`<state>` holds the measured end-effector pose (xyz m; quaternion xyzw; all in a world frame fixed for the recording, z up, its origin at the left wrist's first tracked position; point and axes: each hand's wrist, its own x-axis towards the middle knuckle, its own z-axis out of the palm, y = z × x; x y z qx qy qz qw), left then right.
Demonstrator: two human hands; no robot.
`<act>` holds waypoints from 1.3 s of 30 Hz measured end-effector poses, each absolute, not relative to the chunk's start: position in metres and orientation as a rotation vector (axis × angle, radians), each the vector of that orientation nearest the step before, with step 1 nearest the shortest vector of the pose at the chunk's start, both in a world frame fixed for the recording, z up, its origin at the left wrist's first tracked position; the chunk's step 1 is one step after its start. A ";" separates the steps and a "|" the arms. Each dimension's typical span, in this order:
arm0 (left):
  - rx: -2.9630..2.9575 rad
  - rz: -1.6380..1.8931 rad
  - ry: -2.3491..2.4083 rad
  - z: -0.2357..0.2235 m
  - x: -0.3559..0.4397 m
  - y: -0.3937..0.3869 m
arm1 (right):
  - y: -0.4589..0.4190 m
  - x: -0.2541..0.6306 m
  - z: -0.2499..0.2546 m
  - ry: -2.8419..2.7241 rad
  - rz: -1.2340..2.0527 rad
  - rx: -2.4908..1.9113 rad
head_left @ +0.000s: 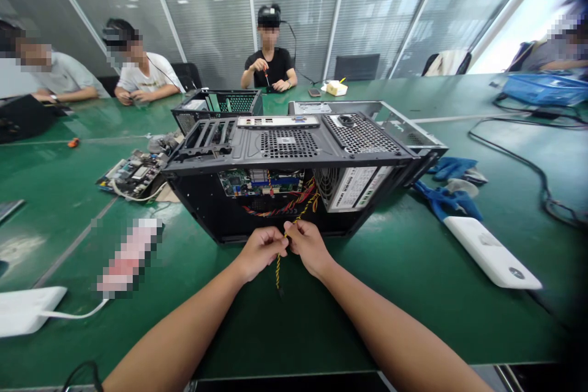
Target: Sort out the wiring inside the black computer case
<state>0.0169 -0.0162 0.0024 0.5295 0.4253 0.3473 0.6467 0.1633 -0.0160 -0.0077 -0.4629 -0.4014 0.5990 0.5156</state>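
Note:
A black computer case [248, 150] lies open in front of me on the green table, its inside facing me. In it show a motherboard [239, 184] and a power supply [356, 188], with bundled coloured wires [271, 211] between them. My left hand [263, 251] and my right hand [309, 246] meet just before the case's lower edge. Both are closed in a pinch on a twisted yellow-and-black cable [278, 271]. One end with a dark connector [280, 293] hangs below my left fingers; the other runs up into the case.
Left are a loose circuit board [138, 171], a white power bank [32, 311] and a pixelated phone-like object [131, 254]. Right are blue gloves [452, 193], another power bank [491, 251] and black cables [528, 162]. More cases [223, 100] stand behind. Several people sit around, one [269, 67] holding a screwdriver.

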 end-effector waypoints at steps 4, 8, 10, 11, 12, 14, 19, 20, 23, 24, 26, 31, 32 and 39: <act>1.230 0.742 0.958 0.007 0.015 -0.014 | -0.016 0.165 -0.004 -0.992 1.458 -1.114; 1.349 0.762 0.999 0.008 0.013 -0.012 | -0.016 0.165 -0.003 -0.995 1.454 -1.119; 1.450 0.804 1.018 0.007 0.012 -0.012 | -0.015 0.165 -0.004 -0.999 1.433 -1.128; 1.496 0.824 1.028 0.007 0.013 -0.013 | -0.015 0.165 -0.005 -1.002 1.421 -1.132; 1.533 0.842 1.043 0.007 0.013 -0.013 | -0.015 0.165 -0.006 -1.004 1.410 -1.136; 1.585 0.866 1.080 0.006 0.013 -0.014 | -0.014 0.165 -0.008 -1.009 1.387 -1.145; 1.755 0.935 1.178 0.006 0.014 -0.016 | -0.013 0.166 -0.016 -1.070 1.306 -1.182; 1.806 0.960 1.207 0.006 0.014 -0.016 | -0.013 0.166 -0.016 -1.083 1.293 -1.190; 1.963 1.022 1.267 0.007 0.013 -0.015 | -0.013 0.167 -0.016 -1.097 1.280 -1.212; 2.010 1.027 1.270 0.007 0.013 -0.015 | -0.013 0.167 -0.015 -1.096 1.284 -1.215; 2.084 1.012 1.262 0.009 0.012 -0.015 | -0.014 0.167 -0.014 -1.090 1.300 -1.206; 2.165 0.958 1.205 0.010 0.012 -0.014 | -0.013 0.167 -0.012 -1.080 1.348 -1.159; 2.174 0.971 1.204 0.009 0.012 -0.014 | -0.013 0.167 -0.012 -1.066 1.364 -1.148; 2.291 1.121 1.187 0.007 0.012 -0.015 | -0.012 0.166 -0.008 -0.894 1.382 -1.119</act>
